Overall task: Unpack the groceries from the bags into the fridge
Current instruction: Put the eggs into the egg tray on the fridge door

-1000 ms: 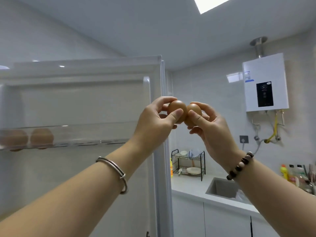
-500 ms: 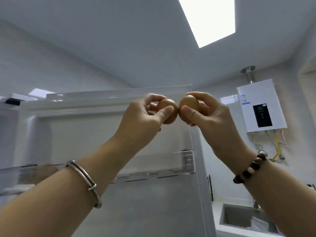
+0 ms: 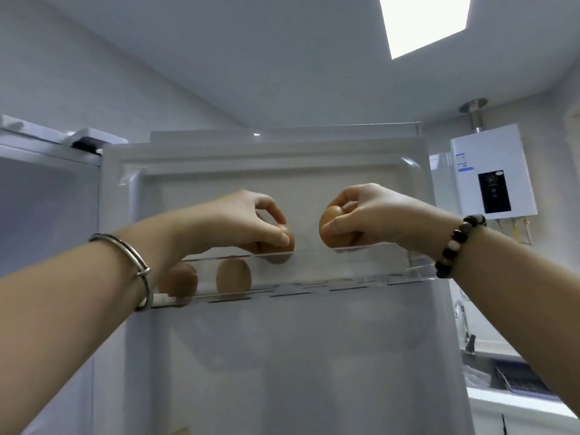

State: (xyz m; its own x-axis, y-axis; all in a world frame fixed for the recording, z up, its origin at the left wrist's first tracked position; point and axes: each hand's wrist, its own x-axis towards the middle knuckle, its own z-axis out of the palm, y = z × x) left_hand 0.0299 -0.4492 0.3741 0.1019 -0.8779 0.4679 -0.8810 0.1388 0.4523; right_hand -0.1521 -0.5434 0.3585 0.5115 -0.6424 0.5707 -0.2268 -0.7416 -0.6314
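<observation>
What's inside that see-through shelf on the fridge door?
The shelf holds two eggs, one partly behind the left wrist. The left hand holds a third egg partly inside; the right hand holds a fourth at the rim. The right wrist hides the far end.

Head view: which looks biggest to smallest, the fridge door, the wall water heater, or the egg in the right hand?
Fridge door
Water heater, farther back
Egg in the right hand
</observation>
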